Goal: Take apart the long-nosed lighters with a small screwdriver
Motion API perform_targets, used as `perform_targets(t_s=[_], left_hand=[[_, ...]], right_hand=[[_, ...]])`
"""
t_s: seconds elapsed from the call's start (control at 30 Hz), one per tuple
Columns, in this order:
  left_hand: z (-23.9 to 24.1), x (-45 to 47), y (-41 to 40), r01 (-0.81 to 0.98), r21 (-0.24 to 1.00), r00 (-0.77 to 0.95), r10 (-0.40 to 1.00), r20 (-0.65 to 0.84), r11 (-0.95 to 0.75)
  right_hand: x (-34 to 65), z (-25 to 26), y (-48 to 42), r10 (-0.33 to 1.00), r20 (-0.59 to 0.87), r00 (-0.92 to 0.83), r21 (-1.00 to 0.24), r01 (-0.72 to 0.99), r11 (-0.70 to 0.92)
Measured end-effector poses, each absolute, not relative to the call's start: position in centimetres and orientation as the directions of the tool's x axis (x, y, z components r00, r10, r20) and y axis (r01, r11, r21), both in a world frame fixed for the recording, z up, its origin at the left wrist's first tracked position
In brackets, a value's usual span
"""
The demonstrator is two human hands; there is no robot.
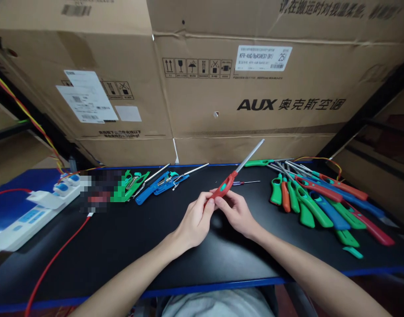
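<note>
A red long-necked lighter [225, 185] with a green trigger and a silver metal tube is held over the black tabletop, its tube tilted up to the right. My left hand [198, 219] is closed round the lower end of its handle. On the other side, my right hand [237, 213] grips the handle too, thumb pressed against it. Part of the handle is hidden by my fingers. Just behind my right hand lies a small screwdriver [246, 182] with a purple handle.
To the right is a pile of green, red, blue and orange lighters [317, 207], with a loose green piece [353, 252] in front. Opened blue lighter parts [162, 184] and green casings [131, 187] lie left. A white power strip [33, 220] and red cable [61, 253] are farther left. Cardboard [202, 101] stands behind.
</note>
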State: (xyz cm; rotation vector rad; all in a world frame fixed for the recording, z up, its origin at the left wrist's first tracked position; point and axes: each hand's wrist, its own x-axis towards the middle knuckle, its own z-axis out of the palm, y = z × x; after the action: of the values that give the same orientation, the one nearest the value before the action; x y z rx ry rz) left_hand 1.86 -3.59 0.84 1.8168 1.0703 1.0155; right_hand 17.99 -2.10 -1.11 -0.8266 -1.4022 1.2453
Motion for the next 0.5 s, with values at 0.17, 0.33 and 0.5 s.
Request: perform_targets(t_s=[0.17, 0.33, 0.5], left_hand=[[0.6, 2.1, -3.8, 0.237, 0.921, 0.301, 0.924, 0.234, -0.311], [0.2, 2.2, -3.9, 0.243, 0.925, 0.278, 0.935, 0.221, -0.291], [-0.2, 2.2, -3.6, 0.24, 0.934, 0.278, 0.94, 0.196, -0.265]], right_hand=[[17.9, -1.3, -2.2, 0.942, 0.258, -0.214, -0.966, -0.091, 0.243], [17.9, -1.2, -2.2, 0.939, 0.282, -0.197, -0.959, -0.037, 0.28], [17.9, -0.9, -2.2, 0.956, 0.247, -0.156, -0.969, -0.053, 0.242]])
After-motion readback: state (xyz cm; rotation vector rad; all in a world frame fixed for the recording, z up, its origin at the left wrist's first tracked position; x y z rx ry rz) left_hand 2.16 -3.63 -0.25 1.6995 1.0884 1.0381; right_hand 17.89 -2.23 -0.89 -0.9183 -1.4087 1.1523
